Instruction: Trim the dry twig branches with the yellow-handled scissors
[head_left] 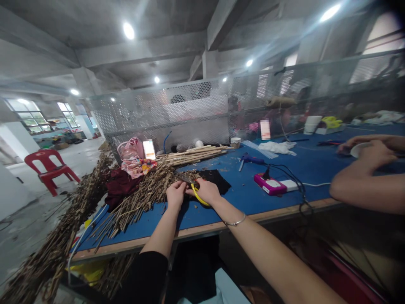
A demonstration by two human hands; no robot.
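Yellow-handled scissors (pixel 198 196) are held in my right hand (pixel 207 191), their blades pointing left over the edge of a heap of dried brown stems (pixel 144 190). Close beside the blades, my left hand (pixel 176 194) has its fingers pinched together. Whatever lies between them is too small to name. Under and behind the right hand spreads a black cloth (pixel 220 180), with bits of dry plant scattered on the blue table (pixel 240 198).
Peeled sticks (pixel 196 155) lie at the back, near a patterned cloth (pixel 136 166). A blue glue gun (pixel 251 159) and a magenta power strip (pixel 269 185) with cables are to the right. Another person's arms (pixel 367 181) hold a white round object. A red chair (pixel 52 169) stands left.
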